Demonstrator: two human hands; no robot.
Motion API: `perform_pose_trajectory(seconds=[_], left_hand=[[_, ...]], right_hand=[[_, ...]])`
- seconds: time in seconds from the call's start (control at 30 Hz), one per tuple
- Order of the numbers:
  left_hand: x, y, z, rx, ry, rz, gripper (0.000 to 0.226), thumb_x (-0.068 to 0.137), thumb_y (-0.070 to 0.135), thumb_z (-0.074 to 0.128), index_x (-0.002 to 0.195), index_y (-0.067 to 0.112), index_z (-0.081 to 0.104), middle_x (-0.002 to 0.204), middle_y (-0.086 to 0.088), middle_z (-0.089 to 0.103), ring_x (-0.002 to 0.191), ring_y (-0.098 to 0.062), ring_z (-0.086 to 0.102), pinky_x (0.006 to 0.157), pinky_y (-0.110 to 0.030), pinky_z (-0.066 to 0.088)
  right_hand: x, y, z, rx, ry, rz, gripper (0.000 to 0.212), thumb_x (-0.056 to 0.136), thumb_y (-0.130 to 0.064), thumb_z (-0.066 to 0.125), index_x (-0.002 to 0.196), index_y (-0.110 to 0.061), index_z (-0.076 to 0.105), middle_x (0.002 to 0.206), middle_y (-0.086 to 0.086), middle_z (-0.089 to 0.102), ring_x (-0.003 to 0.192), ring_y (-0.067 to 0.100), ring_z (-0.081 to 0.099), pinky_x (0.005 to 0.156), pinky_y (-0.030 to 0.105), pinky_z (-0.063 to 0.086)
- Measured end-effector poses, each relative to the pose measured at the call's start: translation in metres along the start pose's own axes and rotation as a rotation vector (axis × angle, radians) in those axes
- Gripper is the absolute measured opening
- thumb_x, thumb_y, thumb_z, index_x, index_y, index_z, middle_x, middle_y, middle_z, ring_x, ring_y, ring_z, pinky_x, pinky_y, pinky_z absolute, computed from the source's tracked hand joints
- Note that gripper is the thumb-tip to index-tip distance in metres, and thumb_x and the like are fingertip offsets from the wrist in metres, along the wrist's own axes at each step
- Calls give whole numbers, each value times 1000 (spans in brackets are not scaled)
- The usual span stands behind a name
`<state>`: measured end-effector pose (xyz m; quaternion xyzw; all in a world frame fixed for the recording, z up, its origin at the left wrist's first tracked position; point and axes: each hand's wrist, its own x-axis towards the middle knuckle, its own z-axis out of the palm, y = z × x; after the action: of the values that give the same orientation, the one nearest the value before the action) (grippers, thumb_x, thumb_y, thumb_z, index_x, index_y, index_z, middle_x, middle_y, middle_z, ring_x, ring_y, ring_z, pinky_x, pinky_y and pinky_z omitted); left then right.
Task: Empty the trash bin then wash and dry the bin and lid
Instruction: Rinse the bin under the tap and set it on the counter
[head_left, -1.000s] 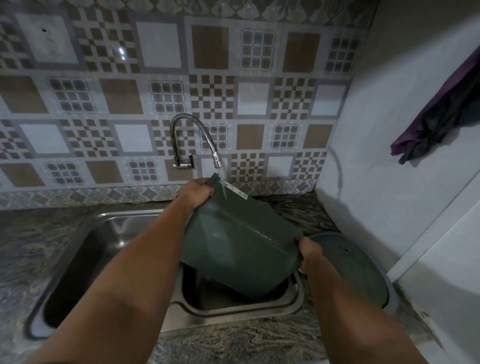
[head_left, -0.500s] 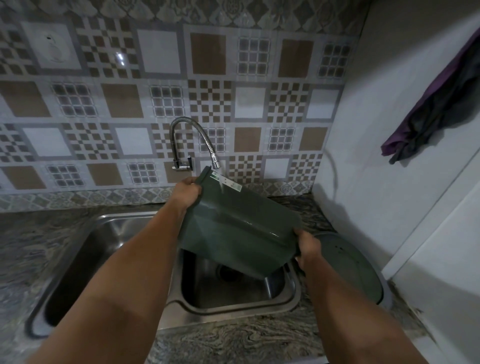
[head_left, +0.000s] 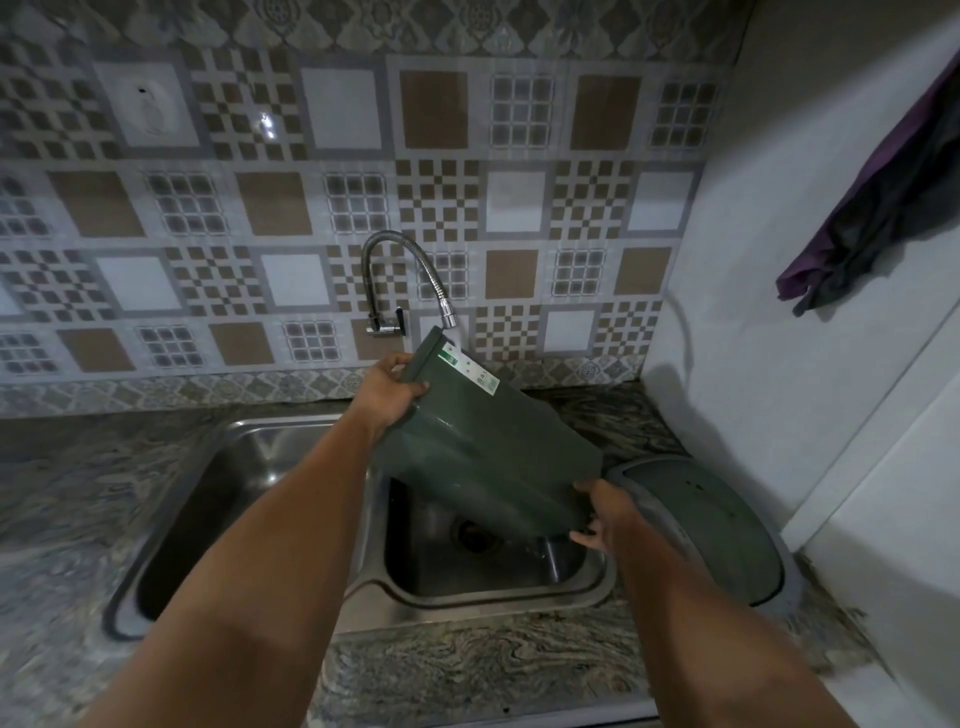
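A dark green trash bin (head_left: 483, 447) hangs tilted over the right basin of the steel sink (head_left: 498, 597), its rim end raised up under the tap's nozzle (head_left: 448, 317). My left hand (head_left: 387, 387) grips the rim at the upper left, thumb on the outside. My right hand (head_left: 605, 512) holds the bin's base at the lower right. The green lid (head_left: 711, 530) lies on the counter to the right of the sink, just beyond my right hand. A white and green label shows near the rim.
The flexible tap (head_left: 395, 270) rises from the tiled wall behind the sink. The left basin (head_left: 228, 499) is beside my left forearm. A dark purple cloth (head_left: 878, 218) hangs on the right wall. Marbled counter (head_left: 467, 670) runs along the front.
The bin has been lifted higher out of the right basin, so the drain now shows beneath it. Both hands keep their hold.
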<state>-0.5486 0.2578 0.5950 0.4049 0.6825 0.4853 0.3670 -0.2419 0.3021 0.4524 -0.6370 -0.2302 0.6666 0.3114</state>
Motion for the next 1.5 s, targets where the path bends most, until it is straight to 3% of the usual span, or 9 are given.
perform_pose_trajectory(seconds=[0.47,0.87,1.03,1.17,1.27,1.33,1.4,1.43,1.5], left_hand=[[-27,0,9,296,66,153,34,95,10,67,128,18,68,106,-3,75,98,-24,72,94,-40,58],[-50,17,34,568,-2,232,27,96,16,64,123,22,69,93,2,72,83,-18,68,79,-34,56],[-60,19,51,634,-70,367,23,92,24,65,110,39,65,88,13,69,94,-20,67,103,-58,47],[-74,24,60,742,-82,486,31,98,26,61,127,36,60,107,4,71,109,-23,63,110,-54,35],[-87,27,60,791,-111,571,32,99,25,60,130,33,58,107,2,71,105,-24,64,107,-52,40],[-93,27,59,816,-121,620,35,98,25,60,132,33,56,107,1,72,103,-25,66,102,-52,47],[-99,28,57,847,-144,669,36,98,24,60,133,33,55,108,0,72,100,-27,68,98,-51,50],[-101,29,56,863,-159,697,37,98,24,59,134,33,55,109,-1,73,99,-28,68,96,-50,51],[-105,30,55,898,-177,763,38,98,25,59,134,33,54,112,-2,73,100,-30,68,93,-49,53]], right_hand=[[3,22,8,-197,-142,133,82,91,-46,70,157,-16,32,161,16,33,142,40,40,96,58,46],[-21,43,14,-290,-132,330,107,86,-69,67,163,-12,20,167,21,21,149,43,32,106,64,43],[-42,36,15,-279,-72,221,99,90,-66,64,162,-12,23,164,19,29,144,43,39,103,61,47],[-72,11,17,-246,-30,20,84,90,-65,62,156,-19,38,157,15,42,132,42,50,92,56,51],[-96,-27,19,-163,89,-228,81,86,-73,57,142,-15,56,138,11,61,116,38,62,96,55,52],[-104,-58,20,-134,142,-334,100,75,-93,47,138,-16,58,132,12,64,112,38,64,95,59,54],[-98,-84,21,-178,158,-374,134,39,-112,46,137,-21,61,132,10,66,111,38,65,95,61,53],[-96,-91,21,-218,130,-379,140,28,-112,51,135,-23,62,130,9,67,111,38,65,96,60,53],[-138,-94,33,-347,78,-374,122,37,-102,66,131,-24,61,124,9,67,109,38,64,89,55,54]])
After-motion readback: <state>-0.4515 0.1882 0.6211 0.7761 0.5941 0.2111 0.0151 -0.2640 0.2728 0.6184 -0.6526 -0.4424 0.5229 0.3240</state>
